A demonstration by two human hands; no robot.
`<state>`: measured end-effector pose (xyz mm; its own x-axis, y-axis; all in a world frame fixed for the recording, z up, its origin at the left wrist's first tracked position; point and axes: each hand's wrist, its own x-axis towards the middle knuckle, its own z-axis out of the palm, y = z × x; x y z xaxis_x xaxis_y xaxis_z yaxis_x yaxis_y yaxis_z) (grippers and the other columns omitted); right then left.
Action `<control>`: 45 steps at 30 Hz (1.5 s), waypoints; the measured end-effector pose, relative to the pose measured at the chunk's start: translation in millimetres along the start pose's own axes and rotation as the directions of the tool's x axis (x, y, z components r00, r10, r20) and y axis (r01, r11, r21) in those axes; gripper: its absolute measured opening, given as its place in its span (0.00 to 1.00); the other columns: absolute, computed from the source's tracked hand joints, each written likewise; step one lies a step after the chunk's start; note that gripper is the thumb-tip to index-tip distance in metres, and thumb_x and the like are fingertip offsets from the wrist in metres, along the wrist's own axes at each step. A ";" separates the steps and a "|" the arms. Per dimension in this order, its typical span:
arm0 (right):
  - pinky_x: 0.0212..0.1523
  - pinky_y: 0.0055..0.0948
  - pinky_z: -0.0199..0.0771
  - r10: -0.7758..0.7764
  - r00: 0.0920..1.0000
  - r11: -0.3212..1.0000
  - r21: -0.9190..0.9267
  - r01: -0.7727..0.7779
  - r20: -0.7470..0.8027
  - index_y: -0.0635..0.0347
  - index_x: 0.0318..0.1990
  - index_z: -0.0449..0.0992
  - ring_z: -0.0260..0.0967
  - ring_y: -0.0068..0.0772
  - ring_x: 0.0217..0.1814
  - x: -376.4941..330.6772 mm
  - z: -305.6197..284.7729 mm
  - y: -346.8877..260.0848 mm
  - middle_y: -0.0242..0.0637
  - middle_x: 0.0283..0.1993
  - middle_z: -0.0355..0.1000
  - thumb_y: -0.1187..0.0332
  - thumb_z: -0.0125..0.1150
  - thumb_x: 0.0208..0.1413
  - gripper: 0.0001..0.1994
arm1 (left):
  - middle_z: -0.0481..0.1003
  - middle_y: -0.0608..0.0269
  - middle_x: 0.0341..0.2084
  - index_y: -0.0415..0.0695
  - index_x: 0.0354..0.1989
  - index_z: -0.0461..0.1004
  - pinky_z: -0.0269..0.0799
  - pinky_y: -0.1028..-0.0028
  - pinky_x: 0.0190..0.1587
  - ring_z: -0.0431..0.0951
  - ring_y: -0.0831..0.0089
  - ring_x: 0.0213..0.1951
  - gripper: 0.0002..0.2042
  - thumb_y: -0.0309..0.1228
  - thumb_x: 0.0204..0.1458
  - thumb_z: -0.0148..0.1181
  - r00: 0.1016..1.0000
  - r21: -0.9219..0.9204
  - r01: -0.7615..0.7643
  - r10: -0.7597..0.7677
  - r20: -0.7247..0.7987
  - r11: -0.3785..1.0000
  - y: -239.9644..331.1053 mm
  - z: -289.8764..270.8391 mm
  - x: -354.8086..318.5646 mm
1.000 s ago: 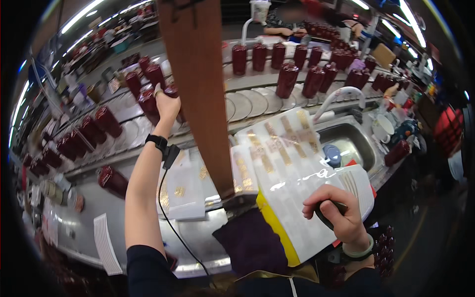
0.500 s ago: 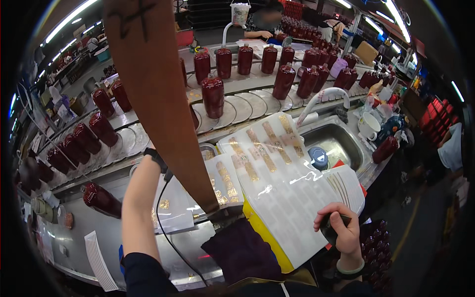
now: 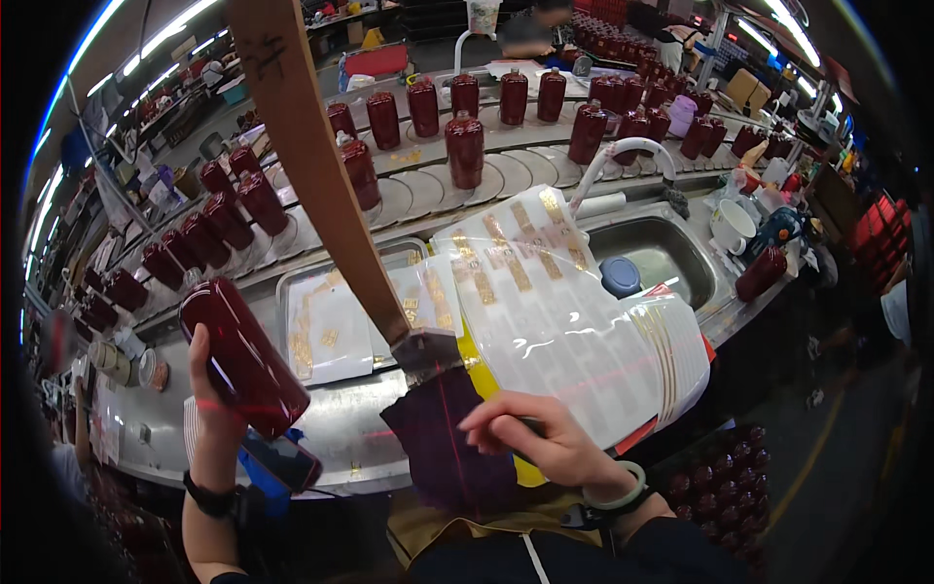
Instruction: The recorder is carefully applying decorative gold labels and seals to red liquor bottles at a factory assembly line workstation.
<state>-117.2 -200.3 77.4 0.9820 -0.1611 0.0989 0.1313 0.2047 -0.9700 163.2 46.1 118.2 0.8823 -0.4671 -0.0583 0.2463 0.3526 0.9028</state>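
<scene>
My left hand (image 3: 216,414) is wrapped round a dark red glossy bottle (image 3: 245,355), raised and tilted over the left of the metal counter. My right hand (image 3: 550,443) is closed above the dark purple cloth (image 3: 443,428), near the counter's front edge. A dark rounded piece (image 3: 532,426) shows only as a sliver between its fingers; the rest is hidden. Beside that hand lie white and clear sheets (image 3: 574,341) with rows of gold decals (image 3: 501,248). More gold-patterned sheets (image 3: 350,331) rest in a shallow metal tray (image 3: 282,292).
A wooden post (image 3: 316,146) rises from the counter between my hands. Behind it, a conveyor of overlapping plates (image 3: 404,195) carries several red bottles (image 3: 465,151). At right are a sink (image 3: 681,258) with a blue lidded tub (image 3: 620,277) and a white mug (image 3: 732,226). A person (image 3: 530,39) sits beyond.
My left hand has come back from behind the post and lifted the bottle that lay on the counter. My right hand has moved left, off the sheets to above the purple cloth.
</scene>
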 end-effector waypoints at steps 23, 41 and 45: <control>0.57 0.37 0.77 -0.116 0.979 0.790 -0.613 -0.010 -0.166 0.68 0.78 0.39 0.77 0.51 0.59 -36.0 31.0 78.2 0.57 0.61 0.72 0.71 0.81 0.44 0.60 | 0.69 0.56 0.57 0.38 0.70 0.56 0.73 0.71 0.57 0.73 0.74 0.55 0.29 0.43 0.68 0.55 0.984 0.056 0.141 -0.146 0.105 0.988 -189.3 92.8 -116.3; 0.45 0.34 0.76 -0.014 0.902 0.600 -0.725 -0.337 -0.431 0.58 0.43 0.84 0.78 0.40 0.43 -40.6 -127.2 67.0 0.42 0.40 0.78 0.69 0.72 0.52 0.11 | 0.51 0.37 0.73 0.33 0.75 0.46 0.50 0.56 0.74 0.54 0.43 0.72 0.47 0.31 0.51 0.70 0.902 0.774 -0.420 0.307 0.302 0.473 -209.6 91.0 -102.8; 0.46 0.40 0.76 -0.394 0.734 0.159 -0.828 -0.538 -0.553 0.56 0.44 0.85 0.76 0.49 0.41 -84.7 -275.1 47.5 0.45 0.40 0.77 0.71 0.64 0.58 0.08 | 0.55 0.42 0.71 0.34 0.75 0.48 0.53 0.60 0.73 0.58 0.52 0.72 0.43 0.30 0.54 0.67 0.887 0.768 -0.446 0.342 0.310 0.459 -212.9 94.2 -101.6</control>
<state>-231.5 -442.6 -38.1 0.5939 -0.7328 0.3321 -0.6203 -0.6800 -0.3910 -16.7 -57.9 -28.0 0.7424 -0.5451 0.3896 -0.5884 -0.2524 0.7681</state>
